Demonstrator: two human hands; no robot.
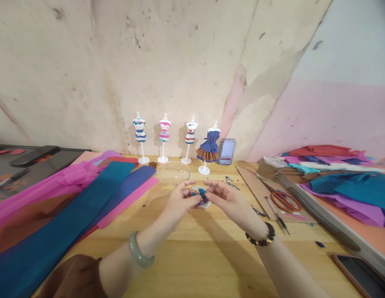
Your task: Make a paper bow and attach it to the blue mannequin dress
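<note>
Over the middle of the table, my left hand (186, 198) and my right hand (221, 199) face each other with fingertips nearly meeting. Between them is a small folded teal and blue paper piece (201, 193), pinched from both sides by thumbs and fingers. It looks like crepe paper; its exact shape is partly hidden by the fingers. Just under it shows the rim of a small white round dish or base (206, 205). Behind my hands stands a miniature dress form (212, 142) wearing a blue pleated top and a brown frill.
Several mini dress forms (163, 132) line the wall beside a clear round plate (173, 173). Long crepe paper strips (95, 203) lie left. At right are a cardboard sheet (253, 186), orange-handled scissors (284, 201), a pen (281, 219), a phone (363, 273) and a paper-filled tray (323, 219).
</note>
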